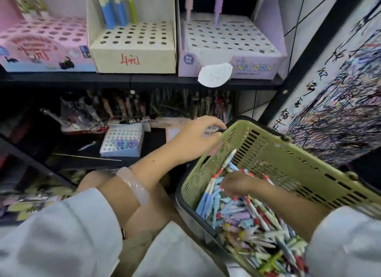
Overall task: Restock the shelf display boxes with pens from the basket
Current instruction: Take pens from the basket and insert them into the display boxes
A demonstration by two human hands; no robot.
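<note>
A green slotted basket [288, 165] sits tilted at the lower right, full of mixed pens [249, 221] in blue, white, red and pastel colours. My left hand [195, 140] grips the basket's far left rim and black handle. My right hand [237, 184] is down inside the basket with its fingers curled among the pens, some of which stick up past it. Three display boxes stand on the upper shelf: a pink one [43, 44], a cream one [134, 44] holding a few blue and yellow pens, and a lilac unicorn box [231, 41] with two pens.
On the dark lower shelf lies a small white perforated box [121, 140] with a few pens, behind it rows of hanging pens. A scribbled test sheet [334, 103] covers the right wall beside a black shelf post. My knees are under the basket.
</note>
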